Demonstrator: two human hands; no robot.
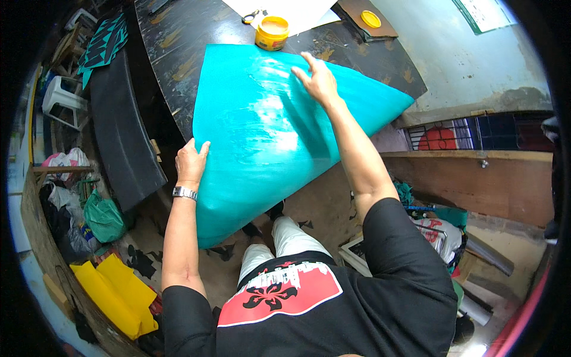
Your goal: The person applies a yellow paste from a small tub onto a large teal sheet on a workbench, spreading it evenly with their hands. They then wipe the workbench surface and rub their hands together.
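- step in hand, by the look of it: smearing paste over the teal sheet; a shiny, streaked patch runs down its middle, and the open tub stands at its far edge
- the next move seems to call for steadying the left side — and a flat, even sweep of the right fingers toward the duller parts
- the sheet lies on the desk, its near part hanging past the edge toward the person
- right hand: above the sheet's far right part, right of the patch; fingers spread wide, holding nothing that shows; a shadow below suggests they are lifted clear
- left hand: at the sheet's left edge, thumb parted from the fingers; whether they pinch it or merely rest there, i cannot tell
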